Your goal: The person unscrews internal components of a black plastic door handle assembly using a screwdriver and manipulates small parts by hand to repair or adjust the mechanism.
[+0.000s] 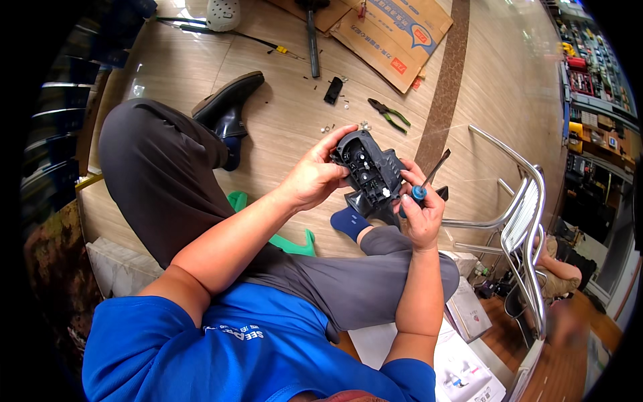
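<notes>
Floor point(284, 117): flat cardboard point(395, 47) on it, farther out. Black housing point(389, 163) held off floor before you, open side up, inner parts point(365, 167) exposed. Your left hand point(318, 175) grips its left end. Your right hand point(423, 218) grasps blue-handled screwdriver point(418, 192), tip pointing away, fingers also against housing. Green-handled pliers point(390, 116) lie on floor. Small black piece point(333, 90) near pliers; loose bits point(326, 129) scattered about. Progress, judged: housing already opened, floor pieces likely off it; some inner parts look seated, housing not closed. How much left: cannot tell.
</notes>
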Available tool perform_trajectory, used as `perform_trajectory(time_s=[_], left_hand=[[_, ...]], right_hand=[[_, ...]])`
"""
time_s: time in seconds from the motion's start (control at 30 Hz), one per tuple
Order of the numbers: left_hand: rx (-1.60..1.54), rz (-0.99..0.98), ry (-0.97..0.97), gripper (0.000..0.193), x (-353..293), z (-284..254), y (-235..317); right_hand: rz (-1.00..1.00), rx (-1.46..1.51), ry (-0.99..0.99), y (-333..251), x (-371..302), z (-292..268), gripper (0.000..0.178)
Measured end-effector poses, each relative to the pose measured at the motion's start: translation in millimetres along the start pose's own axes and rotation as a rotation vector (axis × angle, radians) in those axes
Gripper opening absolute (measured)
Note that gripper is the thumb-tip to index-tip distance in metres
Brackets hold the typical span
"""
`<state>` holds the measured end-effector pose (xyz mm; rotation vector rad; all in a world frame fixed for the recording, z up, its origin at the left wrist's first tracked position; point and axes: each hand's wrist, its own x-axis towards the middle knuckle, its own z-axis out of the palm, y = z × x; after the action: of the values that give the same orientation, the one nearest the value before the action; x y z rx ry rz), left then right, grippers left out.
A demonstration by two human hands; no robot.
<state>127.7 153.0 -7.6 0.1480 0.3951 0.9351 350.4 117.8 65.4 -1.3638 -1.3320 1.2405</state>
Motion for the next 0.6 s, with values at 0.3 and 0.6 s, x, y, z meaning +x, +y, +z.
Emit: perform_trajectory(time_s=[0.3, 0.6], left_hand=[[-0.005, 0.0, -0.007, 0.077, 0.6, -0.6, 0.2], [-0.022, 0.011, -0.014, 0.078, 1.0, -1.9, -0.7]], right_hand=[[-0.002, -0.006, -0.004, -0.9, -0.2, 0.0, 0.042], [-0.008, -0.016, -0.011, 0.4, 0.0, -0.6, 0.042]])
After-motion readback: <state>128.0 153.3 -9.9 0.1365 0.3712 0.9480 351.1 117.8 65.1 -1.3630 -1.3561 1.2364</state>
